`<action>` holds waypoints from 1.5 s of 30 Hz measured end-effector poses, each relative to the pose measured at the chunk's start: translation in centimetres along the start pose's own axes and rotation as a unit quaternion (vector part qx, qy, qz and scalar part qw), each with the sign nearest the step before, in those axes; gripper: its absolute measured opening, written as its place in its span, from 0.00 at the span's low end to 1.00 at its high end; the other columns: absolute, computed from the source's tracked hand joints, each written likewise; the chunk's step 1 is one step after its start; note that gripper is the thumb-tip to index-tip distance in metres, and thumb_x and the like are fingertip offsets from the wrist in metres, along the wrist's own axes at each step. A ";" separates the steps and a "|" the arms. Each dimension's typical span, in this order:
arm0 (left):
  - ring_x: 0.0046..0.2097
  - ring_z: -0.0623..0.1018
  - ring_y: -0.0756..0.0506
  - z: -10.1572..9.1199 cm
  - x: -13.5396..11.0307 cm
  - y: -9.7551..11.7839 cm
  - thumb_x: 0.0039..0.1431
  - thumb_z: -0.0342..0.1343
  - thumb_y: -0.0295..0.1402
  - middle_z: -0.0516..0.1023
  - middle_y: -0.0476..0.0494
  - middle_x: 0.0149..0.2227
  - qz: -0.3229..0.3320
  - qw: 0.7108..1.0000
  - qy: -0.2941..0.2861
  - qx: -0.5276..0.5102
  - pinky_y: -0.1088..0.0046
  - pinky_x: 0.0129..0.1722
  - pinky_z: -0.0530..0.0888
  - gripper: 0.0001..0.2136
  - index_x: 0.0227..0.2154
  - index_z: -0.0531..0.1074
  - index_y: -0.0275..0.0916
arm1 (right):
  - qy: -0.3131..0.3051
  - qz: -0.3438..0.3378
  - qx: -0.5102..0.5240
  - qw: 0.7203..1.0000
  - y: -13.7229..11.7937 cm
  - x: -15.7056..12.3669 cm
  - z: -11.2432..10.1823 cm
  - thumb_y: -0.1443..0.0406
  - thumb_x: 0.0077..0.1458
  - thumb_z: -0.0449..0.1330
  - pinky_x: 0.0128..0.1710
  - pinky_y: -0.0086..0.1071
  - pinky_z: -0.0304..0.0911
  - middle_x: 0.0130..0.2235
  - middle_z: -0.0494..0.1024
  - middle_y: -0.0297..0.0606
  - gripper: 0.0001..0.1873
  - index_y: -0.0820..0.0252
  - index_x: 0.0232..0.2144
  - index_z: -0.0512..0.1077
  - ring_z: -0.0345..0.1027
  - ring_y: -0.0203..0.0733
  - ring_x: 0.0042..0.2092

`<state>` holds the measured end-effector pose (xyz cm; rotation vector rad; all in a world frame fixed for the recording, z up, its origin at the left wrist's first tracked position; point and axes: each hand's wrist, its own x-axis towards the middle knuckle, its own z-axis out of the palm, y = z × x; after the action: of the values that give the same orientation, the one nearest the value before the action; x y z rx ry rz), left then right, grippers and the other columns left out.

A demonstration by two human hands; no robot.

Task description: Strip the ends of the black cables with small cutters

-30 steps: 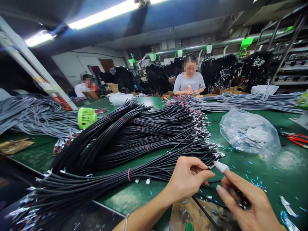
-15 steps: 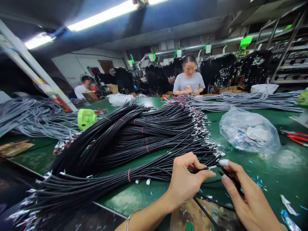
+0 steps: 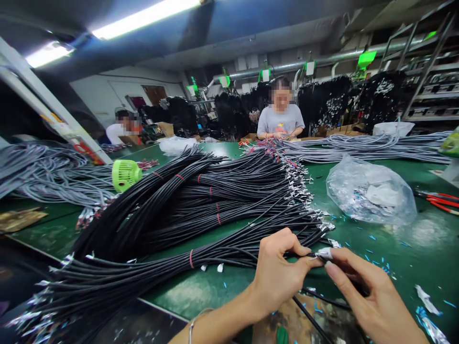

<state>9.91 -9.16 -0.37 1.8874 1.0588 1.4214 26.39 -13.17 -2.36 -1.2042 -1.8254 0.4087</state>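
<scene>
My left hand (image 3: 276, 274) pinches a black cable (image 3: 311, 255) near its end, thumb against bent forefinger. Close against it, my right hand (image 3: 373, 289) has thumb and forefinger drawn together at the cable's stripped tip. White tape (image 3: 324, 253) wraps that forefinger's end. Something dark lies within the right hand, mostly hidden by the fingers, and I cannot make out its kind. Left of the hands, a bundle of black cables (image 3: 154, 272) runs across the table, tied with a red band (image 3: 191, 258). Their ends show silvery foil.
More tied black cables (image 3: 229, 191) lie behind. A clear plastic bag (image 3: 373, 191) of scraps and red-handled pliers (image 3: 442, 200) sit right. Blue clippings dot the green table (image 3: 426, 248). A green fan (image 3: 126, 175) stands left. A co-worker (image 3: 280, 117) sits across, another person (image 3: 120, 129) far left.
My right hand has come left to the cable's end, closing the gap between its fingertips and my left hand. My left hand keeps its pinch. The view has shifted slightly.
</scene>
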 end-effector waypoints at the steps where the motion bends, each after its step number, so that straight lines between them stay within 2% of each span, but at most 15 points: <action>1: 0.23 0.68 0.53 0.1 -0.1 0.0 0.40 0.67 0.22 0.71 0.50 0.19 0.010 1.000 0.005 0.008 0.79 0.24 0.61 0.10 0.15 0.69 0.33 | -0.017 0.013 0.020 1.000 -0.1 0.1 -0.1 0.62 0.60 0.54 0.37 0.18 0.69 0.40 0.78 0.33 0.09 0.53 0.43 0.69 0.74 0.34 0.37; 4: 0.23 0.68 0.53 0.1 -0.3 -0.1 0.42 0.66 0.22 0.71 0.50 0.20 0.031 0.999 0.004 0.032 0.79 0.24 0.62 0.09 0.16 0.70 0.32 | -0.039 0.049 0.058 0.996 -0.2 0.3 -0.2 0.61 0.61 0.54 0.37 0.19 0.70 0.39 0.78 0.34 0.09 0.54 0.42 0.70 0.74 0.34 0.36; 6: 0.24 0.70 0.53 -0.1 -0.2 -0.1 0.43 0.66 0.23 0.72 0.49 0.21 0.014 0.999 -0.025 0.032 0.79 0.25 0.63 0.07 0.17 0.73 0.33 | -0.022 0.049 0.049 0.997 -0.1 0.2 -0.2 0.61 0.60 0.55 0.36 0.19 0.70 0.38 0.79 0.34 0.09 0.55 0.41 0.71 0.74 0.35 0.36; 9: 0.23 0.70 0.52 -0.6 0.1 -0.1 0.49 0.62 0.26 0.73 0.48 0.20 -0.054 0.992 -0.112 -0.005 0.79 0.24 0.64 0.04 0.22 0.77 0.33 | 0.008 0.023 0.017 1.000 0.3 -0.1 -0.2 0.62 0.58 0.56 0.35 0.19 0.70 0.37 0.79 0.35 0.09 0.56 0.40 0.72 0.75 0.36 0.36; 13: 0.20 0.66 0.54 -1.3 0.9 -0.1 0.55 0.56 0.28 0.69 0.50 0.18 -0.125 0.967 -0.210 -0.077 0.80 0.20 0.60 0.09 0.23 0.78 0.31 | 0.044 0.008 -0.016 0.999 0.4 -0.1 -0.4 0.61 0.55 0.60 0.33 0.22 0.72 0.36 0.80 0.35 0.08 0.56 0.38 0.74 0.76 0.38 0.33; 17: 0.20 0.62 0.56 -1.5 1.3 0.0 0.56 0.53 0.32 0.66 0.51 0.17 -0.175 0.932 -0.281 -0.145 0.81 0.20 0.58 0.13 0.23 0.76 0.30 | 0.073 -0.025 -0.009 0.997 0.0 -0.1 -0.8 0.63 0.51 0.63 0.20 0.21 0.69 0.34 0.81 0.33 0.15 0.56 0.44 0.73 0.72 0.34 0.22; 19: 0.18 0.60 0.56 -1.5 1.2 0.0 0.56 0.53 0.34 0.64 0.53 0.16 -0.202 0.917 -0.306 -0.158 0.81 0.18 0.56 0.14 0.22 0.75 0.30 | 0.086 -0.071 -0.015 0.994 0.1 -0.3 -0.9 0.67 0.52 0.62 0.23 0.22 0.70 0.35 0.81 0.32 0.16 0.54 0.45 0.73 0.73 0.35 0.23; 22: 0.16 0.58 0.57 -1.3 1.1 0.0 0.55 0.53 0.36 0.62 0.54 0.15 -0.238 0.897 -0.329 -0.175 0.80 0.17 0.55 0.14 0.20 0.73 0.31 | 0.115 -0.134 -0.068 0.982 0.8 -0.9 -0.9 0.71 0.51 0.61 0.33 0.26 0.71 0.37 0.81 0.33 0.16 0.52 0.43 0.74 0.76 0.39 0.31; 27: 0.19 0.57 0.57 -1.0 1.0 -0.5 0.56 0.54 0.42 0.61 0.55 0.16 -0.239 0.869 -0.368 -0.228 0.80 0.18 0.54 0.17 0.23 0.73 0.30 | 0.148 -0.132 -0.126 0.972 1.3 -1.4 -0.1 0.71 0.53 0.58 0.33 0.29 0.68 0.35 0.80 0.35 0.14 0.54 0.42 0.71 0.75 0.40 0.31; 31: 0.22 0.62 0.55 -0.4 0.7 -0.7 0.51 0.56 0.47 0.64 0.52 0.19 -0.242 0.874 -0.350 -0.235 0.79 0.22 0.59 0.20 0.26 0.72 0.30 | 0.138 -0.003 -0.022 0.990 0.0 -1.0 0.8 0.67 0.54 0.57 0.18 0.25 0.59 0.23 0.71 0.29 0.02 0.55 0.31 0.67 0.65 0.34 0.21; 35: 0.20 0.66 0.54 0.6 0.3 -0.7 0.38 0.64 0.50 0.67 0.52 0.17 -0.310 0.868 -0.303 -0.241 0.79 0.20 0.62 0.23 0.22 0.67 0.33 | 0.146 0.133 0.071 0.978 -1.1 -0.6 1.1 0.64 0.52 0.59 0.17 0.26 0.49 0.17 0.52 0.23 0.06 0.55 0.28 0.64 0.48 0.31 0.17; 37: 0.19 0.67 0.54 1.1 0.0 -0.7 0.34 0.66 0.50 0.67 0.52 0.17 -0.321 0.865 -0.279 -0.267 0.79 0.20 0.63 0.24 0.21 0.64 0.35 | 0.150 0.167 0.098 0.970 -1.1 -0.6 1.1 0.64 0.52 0.59 0.18 0.26 0.48 0.17 0.51 0.23 0.06 0.56 0.28 0.63 0.47 0.31 0.18; 40: 0.16 0.64 0.55 1.8 -0.4 -0.6 0.39 0.64 0.50 0.68 0.52 0.16 -0.303 0.869 -0.258 -0.294 0.80 0.17 0.62 0.23 0.22 0.63 0.36 | 0.162 0.172 0.112 0.965 -0.9 -0.6 1.2 0.66 0.50 0.59 0.17 0.26 0.46 0.17 0.51 0.22 0.06 0.56 0.27 0.63 0.46 0.31 0.18; 42: 0.14 0.62 0.55 2.2 -0.6 -0.4 0.47 0.60 0.48 0.66 0.53 0.14 -0.281 0.888 -0.234 -0.279 0.80 0.15 0.59 0.19 0.23 0.62 0.36 | 0.179 0.148 0.096 0.968 -0.8 -0.6 1.3 0.68 0.49 0.59 0.16 0.25 0.46 0.16 0.52 0.22 0.07 0.56 0.26 0.62 0.46 0.30 0.17; 45: 0.18 0.61 0.55 2.6 -1.0 -0.2 0.54 0.55 0.37 0.63 0.53 0.16 -0.181 0.960 -0.157 -0.145 0.79 0.18 0.58 0.13 0.21 0.61 0.37 | 0.207 0.133 0.072 0.967 -0.7 -0.4 1.4 0.70 0.45 0.60 0.17 0.24 0.46 0.16 0.52 0.21 0.08 0.57 0.25 0.62 0.45 0.28 0.17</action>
<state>12.22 -9.82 -1.84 1.5457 0.9241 0.9699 24.90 -13.61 -2.90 -1.3237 -1.2634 0.3965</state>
